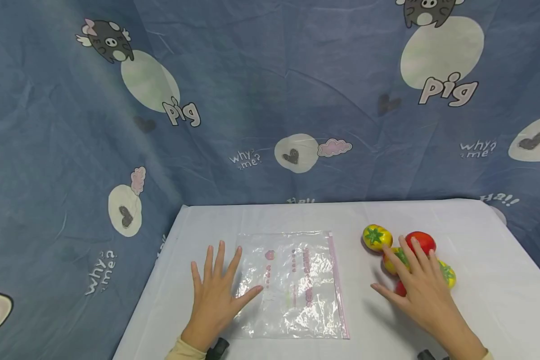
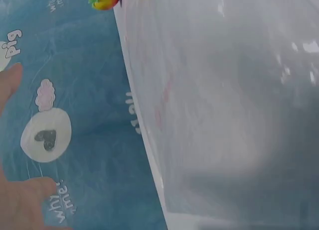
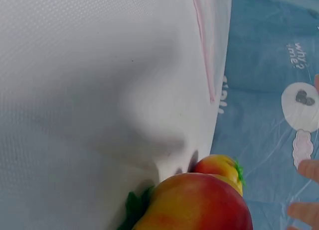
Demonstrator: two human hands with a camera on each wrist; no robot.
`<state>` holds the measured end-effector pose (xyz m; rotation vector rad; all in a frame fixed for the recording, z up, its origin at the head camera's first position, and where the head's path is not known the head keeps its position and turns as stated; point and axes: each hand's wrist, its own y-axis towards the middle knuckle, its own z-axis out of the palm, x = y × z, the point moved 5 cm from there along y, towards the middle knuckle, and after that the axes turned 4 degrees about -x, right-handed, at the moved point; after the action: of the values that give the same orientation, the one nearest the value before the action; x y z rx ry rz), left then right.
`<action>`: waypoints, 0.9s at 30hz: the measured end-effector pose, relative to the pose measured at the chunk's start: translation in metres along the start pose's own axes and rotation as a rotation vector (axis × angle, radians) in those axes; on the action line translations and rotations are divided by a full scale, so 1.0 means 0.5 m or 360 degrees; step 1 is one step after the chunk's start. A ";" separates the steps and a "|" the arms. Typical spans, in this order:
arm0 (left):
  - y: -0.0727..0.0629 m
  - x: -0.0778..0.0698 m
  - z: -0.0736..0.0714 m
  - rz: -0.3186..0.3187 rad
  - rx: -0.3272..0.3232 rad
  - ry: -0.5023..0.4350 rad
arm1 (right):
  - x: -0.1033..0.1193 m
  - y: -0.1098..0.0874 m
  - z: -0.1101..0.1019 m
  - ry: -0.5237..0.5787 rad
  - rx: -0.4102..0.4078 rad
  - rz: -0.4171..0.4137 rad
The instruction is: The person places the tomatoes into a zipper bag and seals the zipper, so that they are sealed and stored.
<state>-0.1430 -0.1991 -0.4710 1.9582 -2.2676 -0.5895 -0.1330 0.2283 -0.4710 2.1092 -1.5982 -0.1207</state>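
Observation:
A clear plastic zip bag [image 1: 292,295] with pink print lies flat on the white table. My left hand [image 1: 218,295], fingers spread, hovers at the bag's left edge and holds nothing. On the right, my right hand [image 1: 425,295] is spread above a cluster of toy-like fruits, partly hiding them. A yellow fruit with a green star-shaped top [image 1: 377,237] sits at the back of the cluster, and a red fruit [image 1: 423,242] is right of it. Other yellow and red ones show around the fingers. In the right wrist view, a red-yellow fruit [image 3: 199,205] appears close up, with green leaves beside it.
The white table [image 1: 153,320] ends at a back edge, beyond which hangs a blue cloth [image 1: 252,100] printed with pigs and words. The bag's pink zip strip [image 1: 337,285] faces the fruits. Dark straps or devices [image 1: 218,348] show at both wrists.

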 end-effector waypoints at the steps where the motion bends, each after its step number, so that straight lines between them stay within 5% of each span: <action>1: 0.000 -0.003 0.001 0.0002 0.0011 -0.0013 | 0.001 0.001 0.000 0.0019 0.0000 -0.0020; 11: -0.006 -0.038 0.017 0.0035 0.0086 -0.0097 | 0.015 0.006 0.012 0.0099 0.0038 -0.0198; 27: -0.016 -0.095 0.048 0.0039 0.0238 -0.0248 | 0.021 0.012 0.019 0.0182 -0.0043 -0.0285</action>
<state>-0.1348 -0.1482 -0.4873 2.0124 -2.4925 -0.6070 -0.1385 0.2145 -0.4743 2.1945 -1.3345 -0.0791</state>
